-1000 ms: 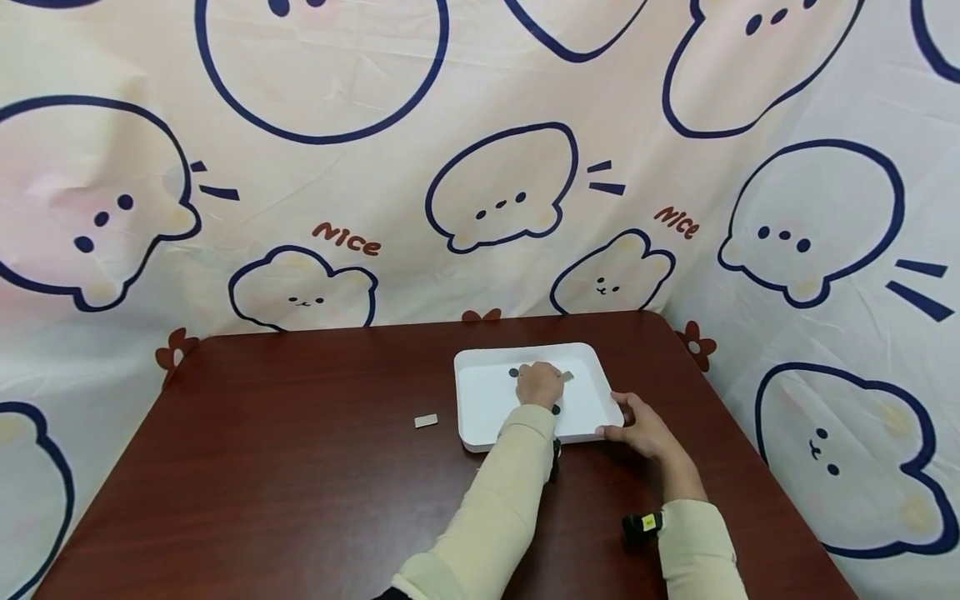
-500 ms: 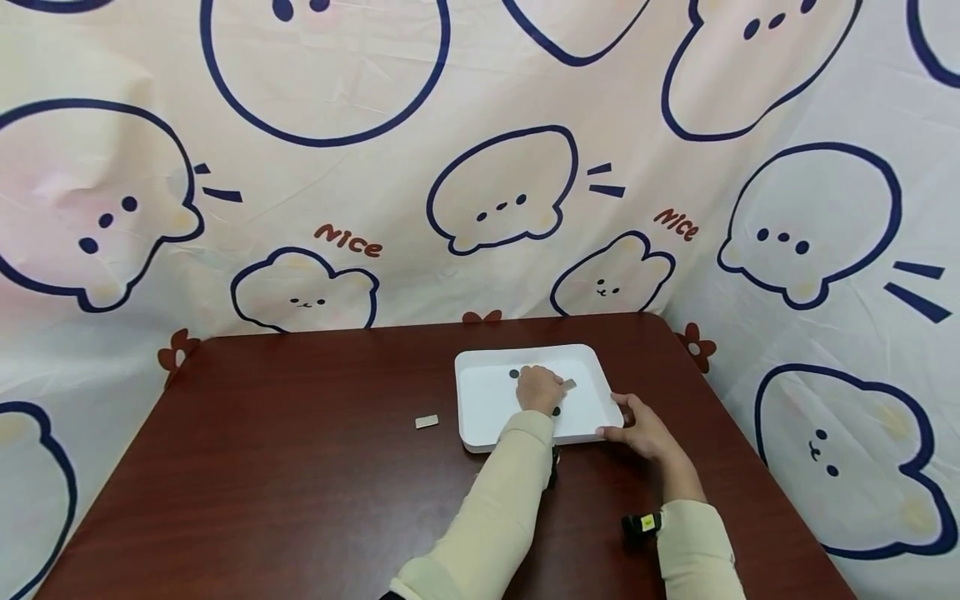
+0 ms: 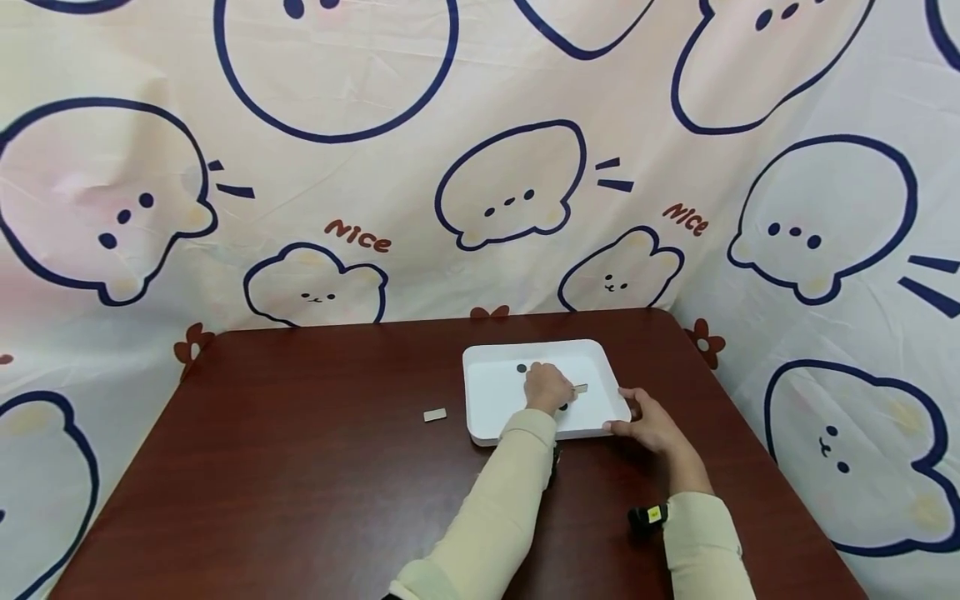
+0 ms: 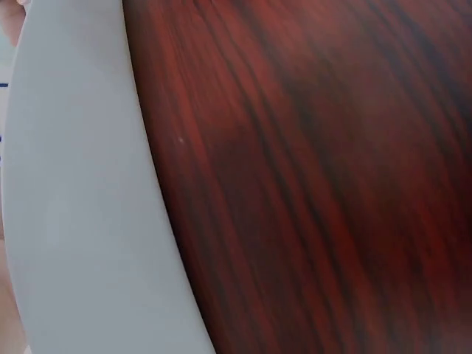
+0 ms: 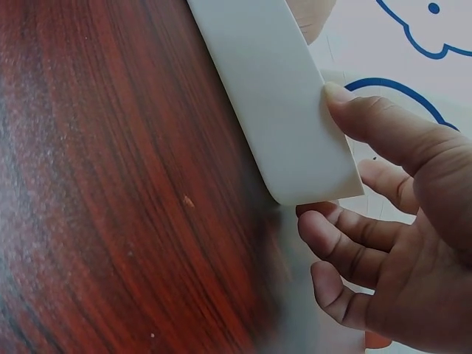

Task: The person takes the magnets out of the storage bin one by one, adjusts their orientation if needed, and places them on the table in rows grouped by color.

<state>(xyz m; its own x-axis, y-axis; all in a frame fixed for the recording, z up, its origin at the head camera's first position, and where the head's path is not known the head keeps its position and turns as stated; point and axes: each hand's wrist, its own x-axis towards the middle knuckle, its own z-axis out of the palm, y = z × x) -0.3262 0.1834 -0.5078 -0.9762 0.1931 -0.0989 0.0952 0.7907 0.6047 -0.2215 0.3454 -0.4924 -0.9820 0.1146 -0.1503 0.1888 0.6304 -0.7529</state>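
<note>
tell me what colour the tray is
The tray is white; the head view shows it best.

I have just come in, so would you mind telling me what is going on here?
Someone is working at a white tray on a table. The right hand holds the tray at its near right corner, while the left hand reaches inside it. A small strip shows beside the left hand; whether it is pinched is hidden. Two dark spots show in the tray, and a pale piece lies on the table, left of the tray.
</note>
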